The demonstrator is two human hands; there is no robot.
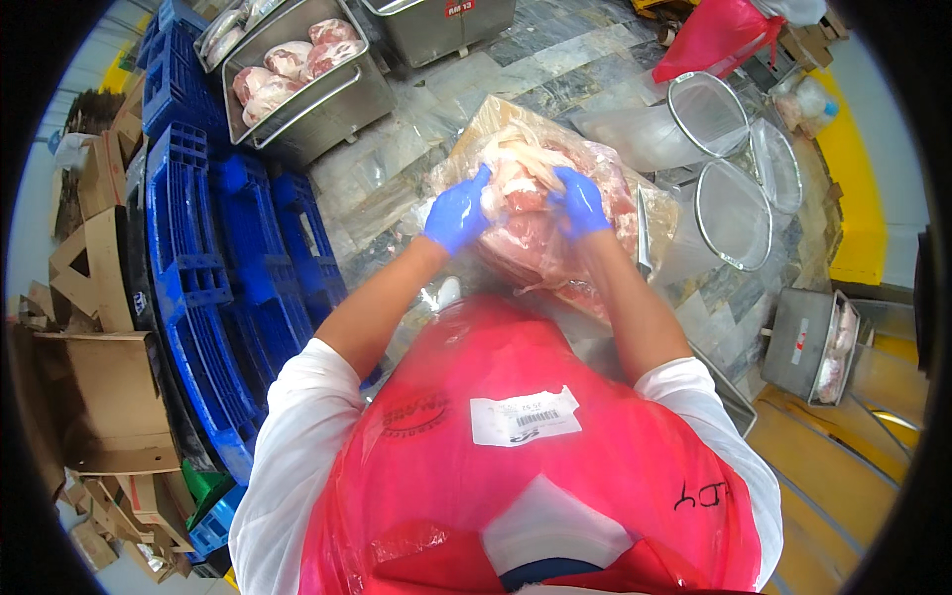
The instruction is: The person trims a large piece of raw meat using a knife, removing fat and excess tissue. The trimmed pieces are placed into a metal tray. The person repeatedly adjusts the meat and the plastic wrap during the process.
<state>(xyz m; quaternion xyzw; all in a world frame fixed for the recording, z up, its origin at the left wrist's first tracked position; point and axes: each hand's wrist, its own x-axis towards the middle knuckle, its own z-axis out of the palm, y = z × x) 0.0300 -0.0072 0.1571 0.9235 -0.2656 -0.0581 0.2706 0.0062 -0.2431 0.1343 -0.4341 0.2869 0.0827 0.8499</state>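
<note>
A piece of raw meat [526, 198] with a thick pale layer of fat is gripped between my two blue-gloved hands. My left hand [458, 211] closes on its left side, thumb up along the edge. On the opposite side, my right hand [581, 204] has its fingers curled against the meat and partly hidden by it. Below lies a cardboard box [488, 117] lined with clear plastic. More pink meat [534, 250] fills it, in front of and beside the held piece.
Stacked blue pallets [188, 228] stand at left, beside heaped cardboard [99, 377]. A metal tub [327, 124] of meat is at the back left. Round hoops [736, 213] with clear bags stand to the right, near another metal tub [796, 342]. A red bag [709, 40] lies far right.
</note>
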